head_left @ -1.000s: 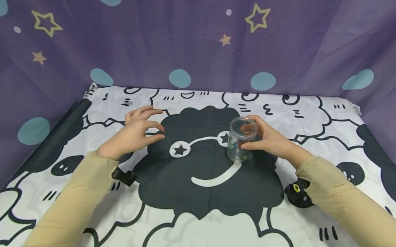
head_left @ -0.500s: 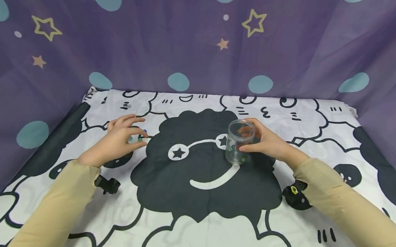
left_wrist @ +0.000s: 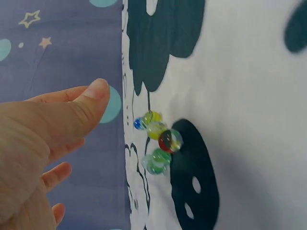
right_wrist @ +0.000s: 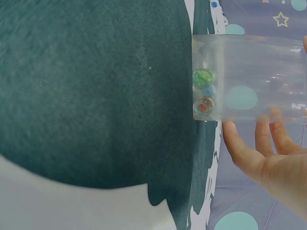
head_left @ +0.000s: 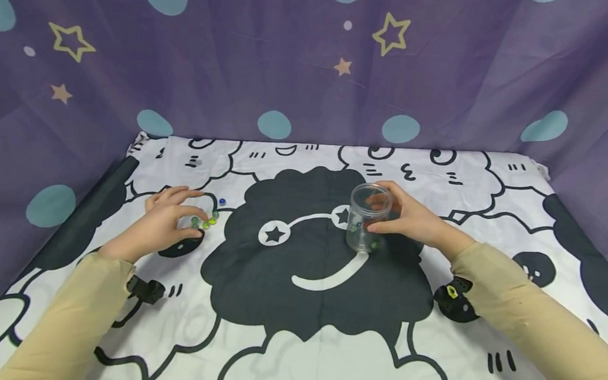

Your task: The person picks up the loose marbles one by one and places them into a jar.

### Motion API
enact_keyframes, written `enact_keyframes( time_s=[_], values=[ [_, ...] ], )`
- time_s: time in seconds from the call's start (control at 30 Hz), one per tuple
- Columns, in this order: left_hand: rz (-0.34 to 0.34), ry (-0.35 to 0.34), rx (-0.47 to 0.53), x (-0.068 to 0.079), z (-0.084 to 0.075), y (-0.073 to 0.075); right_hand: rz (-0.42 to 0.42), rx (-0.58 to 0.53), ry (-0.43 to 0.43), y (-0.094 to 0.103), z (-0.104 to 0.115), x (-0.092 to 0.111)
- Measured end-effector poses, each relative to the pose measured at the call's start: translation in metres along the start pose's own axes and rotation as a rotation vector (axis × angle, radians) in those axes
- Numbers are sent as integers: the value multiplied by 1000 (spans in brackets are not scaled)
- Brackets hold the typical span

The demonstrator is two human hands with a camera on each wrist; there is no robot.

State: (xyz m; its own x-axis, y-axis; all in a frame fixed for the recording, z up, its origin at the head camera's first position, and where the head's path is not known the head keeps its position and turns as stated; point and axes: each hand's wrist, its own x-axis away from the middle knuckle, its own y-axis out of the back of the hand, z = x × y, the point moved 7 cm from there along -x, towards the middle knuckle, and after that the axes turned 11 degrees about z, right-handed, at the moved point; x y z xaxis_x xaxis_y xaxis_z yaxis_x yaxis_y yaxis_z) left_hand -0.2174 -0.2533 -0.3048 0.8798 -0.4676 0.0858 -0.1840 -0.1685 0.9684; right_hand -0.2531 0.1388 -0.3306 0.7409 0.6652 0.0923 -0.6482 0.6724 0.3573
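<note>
In the head view, my right hand [head_left: 407,216] grips a clear plastic jar [head_left: 360,238] from its right side, thumb in front. The jar stands upright and lidless on the black sheep print. Inside, at the bottom, lie several glass marbles, a green marble [right_wrist: 203,78] among them in the right wrist view. My left hand [head_left: 163,224] hovers beside loose marbles [head_left: 213,221] at the left, fingers loosely bent with nothing between them. The loose group holds yellow and green ones, a red-streaked marble [left_wrist: 170,141], and a blue marble [head_left: 222,202] lying a little farther back.
A white cloth [head_left: 323,368] with black cartoon sheep covers the table. Behind it hangs a purple curtain [head_left: 312,73] with stars and teal spots. Small black wrist cameras show under both sleeves, such as the left camera [head_left: 146,290].
My left hand has moved left and slightly toward me, from beside the black print to the loose marbles, uncovering them. The right hand and jar have stayed in place.
</note>
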Motion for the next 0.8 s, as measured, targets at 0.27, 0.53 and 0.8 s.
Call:
enact_keyframes(
  time_s=[0.27,0.53,0.8],
  values=[
    [40,37,-30,3,11,-7,-3,7,-3,0,0,0],
    [65,72,-65,2,19,-12,-6,0,1,2,0,-1],
    [108,110,-56,-1,27,-24,0,-15,6,0,-1,-1]
  ],
)
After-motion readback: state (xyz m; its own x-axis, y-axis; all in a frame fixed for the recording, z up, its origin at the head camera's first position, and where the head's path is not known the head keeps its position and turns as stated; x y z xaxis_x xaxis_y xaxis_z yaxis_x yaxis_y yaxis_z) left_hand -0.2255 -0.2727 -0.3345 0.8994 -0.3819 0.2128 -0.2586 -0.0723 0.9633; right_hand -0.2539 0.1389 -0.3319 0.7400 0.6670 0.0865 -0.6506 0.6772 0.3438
